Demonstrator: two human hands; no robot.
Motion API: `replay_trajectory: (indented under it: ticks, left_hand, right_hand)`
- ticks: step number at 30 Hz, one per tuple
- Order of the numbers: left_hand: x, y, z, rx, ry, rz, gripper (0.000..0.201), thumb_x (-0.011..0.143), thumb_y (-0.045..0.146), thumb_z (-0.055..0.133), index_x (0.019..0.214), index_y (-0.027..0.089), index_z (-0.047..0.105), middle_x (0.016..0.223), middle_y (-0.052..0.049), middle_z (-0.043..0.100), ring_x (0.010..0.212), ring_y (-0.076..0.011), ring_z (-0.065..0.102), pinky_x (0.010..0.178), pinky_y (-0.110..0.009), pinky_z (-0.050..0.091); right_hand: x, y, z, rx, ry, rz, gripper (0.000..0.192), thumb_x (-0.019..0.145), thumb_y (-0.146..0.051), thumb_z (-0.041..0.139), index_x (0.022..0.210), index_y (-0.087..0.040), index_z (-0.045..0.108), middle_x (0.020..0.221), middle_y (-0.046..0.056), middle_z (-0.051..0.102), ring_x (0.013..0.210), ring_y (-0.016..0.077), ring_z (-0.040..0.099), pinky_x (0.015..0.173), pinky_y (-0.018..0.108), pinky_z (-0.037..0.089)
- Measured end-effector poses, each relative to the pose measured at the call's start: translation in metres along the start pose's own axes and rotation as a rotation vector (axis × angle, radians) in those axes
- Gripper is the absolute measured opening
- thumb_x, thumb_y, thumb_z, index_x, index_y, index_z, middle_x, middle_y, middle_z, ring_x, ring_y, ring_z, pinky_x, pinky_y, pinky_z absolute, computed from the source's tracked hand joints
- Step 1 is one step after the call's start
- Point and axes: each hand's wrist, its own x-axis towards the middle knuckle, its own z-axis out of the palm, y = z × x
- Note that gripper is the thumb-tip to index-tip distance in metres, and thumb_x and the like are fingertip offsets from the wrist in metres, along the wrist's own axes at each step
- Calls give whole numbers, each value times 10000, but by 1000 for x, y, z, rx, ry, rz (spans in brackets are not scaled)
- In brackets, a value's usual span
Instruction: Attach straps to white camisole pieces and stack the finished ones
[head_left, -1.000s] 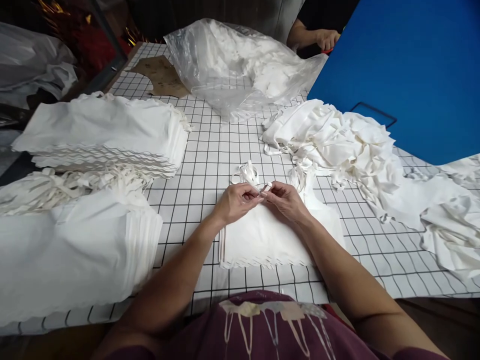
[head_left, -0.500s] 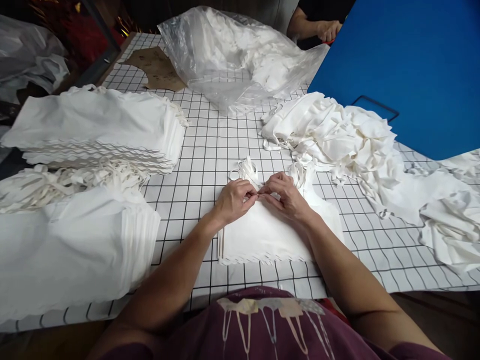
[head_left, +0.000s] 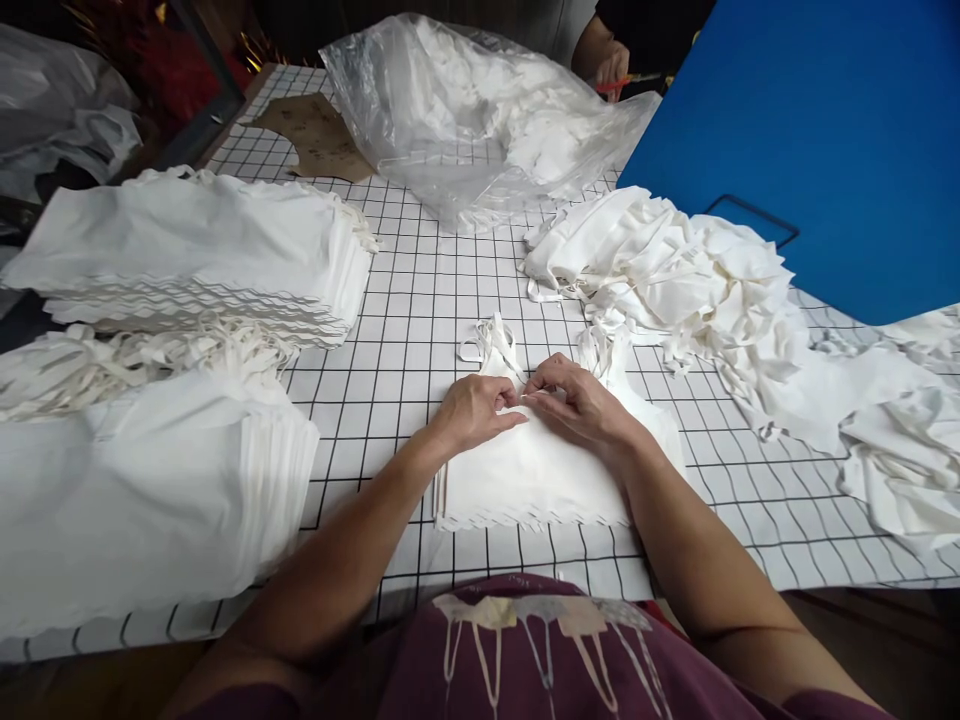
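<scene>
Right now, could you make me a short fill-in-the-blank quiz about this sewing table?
1. The left hand and right hand pinch a thin white ____ between their fingertips.
2. They work above a small stack of white fabric pieces with ____ cut edges.
3. The clear plastic bag holds ____ cloth scraps.
4. The tablecloth bears a black ____ pattern.

Missing words: strip; zigzag; white; grid

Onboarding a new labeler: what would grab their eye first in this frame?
Probably the two hands, left hand and right hand, pinching white ties at the top of a small fabric stack on the gridded tablecloth, front and centre. Next, the blue board at upper right and the tall stacks of white fabric on the left.
</scene>
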Motion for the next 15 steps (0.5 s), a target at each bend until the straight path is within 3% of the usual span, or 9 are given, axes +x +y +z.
replay_trajectory:
  ticks: [8, 15]
  left_hand:
    - [-1, 5, 2, -50, 20, -65, 240, 767, 367, 734, 656, 197, 605, 551, 53, 442, 539, -105, 425, 545, -265, 314]
    - [-1, 5, 4, -58, 15, -83, 162, 739, 315, 742, 836, 197, 689, 548, 70, 418, 533, -96, 414, 553, -243, 318]
  right_hand:
    - [-1, -1, 3, 137, -44, 34, 173, 940, -355, 621, 919, -201, 697, 933, 75, 635, 961, 213, 541, 872, 371, 431]
    - [-4, 1, -1, 321, 31, 128, 175, 888, -391, 689, 885, -222, 737, 901, 59, 636, 943, 207, 566, 858, 360, 441]
